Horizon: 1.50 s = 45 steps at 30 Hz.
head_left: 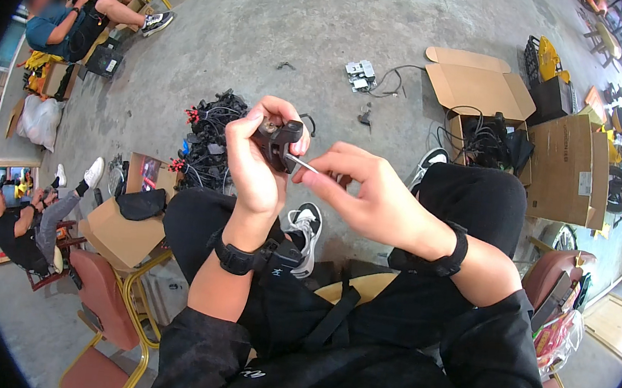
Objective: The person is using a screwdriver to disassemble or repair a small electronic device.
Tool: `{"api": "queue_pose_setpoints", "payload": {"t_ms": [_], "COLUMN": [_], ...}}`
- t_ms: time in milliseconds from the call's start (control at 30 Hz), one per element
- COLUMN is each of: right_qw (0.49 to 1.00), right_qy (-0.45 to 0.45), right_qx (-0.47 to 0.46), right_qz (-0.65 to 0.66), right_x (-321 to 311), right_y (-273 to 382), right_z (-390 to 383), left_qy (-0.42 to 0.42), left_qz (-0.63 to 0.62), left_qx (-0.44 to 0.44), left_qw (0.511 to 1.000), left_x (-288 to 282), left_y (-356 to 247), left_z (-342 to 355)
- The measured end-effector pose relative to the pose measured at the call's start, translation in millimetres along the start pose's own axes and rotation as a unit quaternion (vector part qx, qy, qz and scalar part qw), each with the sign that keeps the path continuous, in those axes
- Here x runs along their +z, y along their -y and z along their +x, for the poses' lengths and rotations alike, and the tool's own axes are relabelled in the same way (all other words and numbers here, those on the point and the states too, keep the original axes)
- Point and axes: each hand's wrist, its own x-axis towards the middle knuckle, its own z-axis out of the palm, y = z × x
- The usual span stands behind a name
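Observation:
Above my lap, my left hand (251,169) is closed around a small black curved part (283,139) with a rounded knob at its top. My right hand (378,201) pinches a thin silver metal rod (303,164) between thumb and fingers. The rod's far end meets the lower right side of the black part; whether it sits inside a hole I cannot tell. Below and left of the part, on the floor, lies a heap of black cabled parts (214,142) with red and blue connectors, partly hidden by my left hand.
An open cardboard box (481,91) with black cables stands ahead right, beside a tall carton (568,168). A silver device (361,76) with a cable lies on the floor. Brown chairs (107,297) flank me. Two people sit at the left, and another person is at the far right.

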Motion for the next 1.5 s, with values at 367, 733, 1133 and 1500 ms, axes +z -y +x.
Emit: {"api": "queue_pose_setpoints", "payload": {"t_ms": [367,733,1133,1500], "right_qw": [0.996,0.922,0.934,0.851], "right_qy": [-0.027,-0.211,-0.233,-0.144], "right_qx": [-0.053,0.049,0.140,0.180], "right_qz": [-0.068,-0.322,-0.232,-0.472], "right_x": [-0.9,-74.0,-97.5,-125.6], "right_y": [-0.4,54.3,-18.3,-15.0], "right_z": [0.5,-67.0,-174.3,-92.1], "left_qy": [0.008,0.052,-0.005,-0.084], "left_qz": [-0.014,0.496,0.680,0.593], "left_qx": [0.005,0.104,-0.059,0.016], "left_qw": [1.000,0.860,0.731,0.800], "left_x": [2.8,-9.4,-82.6,-99.8], "left_y": [-6.5,-82.1,-61.0,-59.0], "left_z": [2.4,-1.8,-108.7,-127.1]}}
